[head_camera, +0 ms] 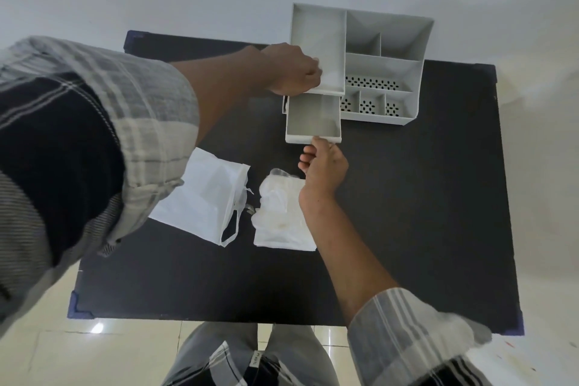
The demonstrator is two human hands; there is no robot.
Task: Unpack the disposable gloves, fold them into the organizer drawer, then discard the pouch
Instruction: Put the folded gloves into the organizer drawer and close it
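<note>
A grey organizer (391,41) with several compartments stands at the far side of the black table (407,213). Its drawer (313,122) is pulled out toward me and holds nothing. My left hand (291,70) grips the left edge of the organizer's tall compartment. My right hand (324,163) pinches the drawer's front lip. A stack of clear disposable gloves (279,216) lies on the table just left of my right wrist. The white pouch (203,197) lies flat beside them, partly under my left sleeve.
The table's right half and near edge are bare black surface. A pale wall rises behind the organizer. Tiled floor and my legs show below the near edge.
</note>
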